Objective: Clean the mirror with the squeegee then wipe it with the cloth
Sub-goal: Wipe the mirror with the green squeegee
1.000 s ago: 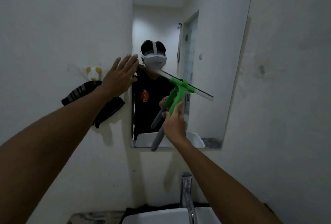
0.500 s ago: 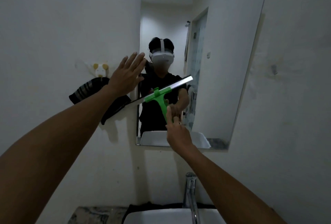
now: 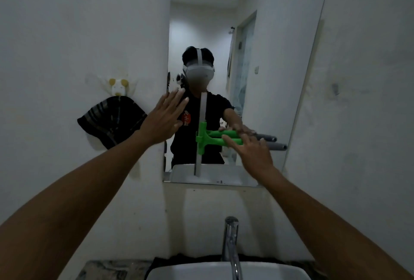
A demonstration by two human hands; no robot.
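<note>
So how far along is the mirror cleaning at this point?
Nothing looks finished yet. In hand: the right hand holds the green squeegee with its blade upright against the mirror, while the left hand, fingers spread, rests at the mirror's left edge. Left to do: the rest of the squeegee passes, then the wipe; the dark cloth hangs untouched on the wall hook.

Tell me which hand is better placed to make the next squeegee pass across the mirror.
Right. The right hand already holds the green squeegee by its handle, blade upright against the mirror. The left hand is spread open at the mirror's left edge, holding nothing.
</note>
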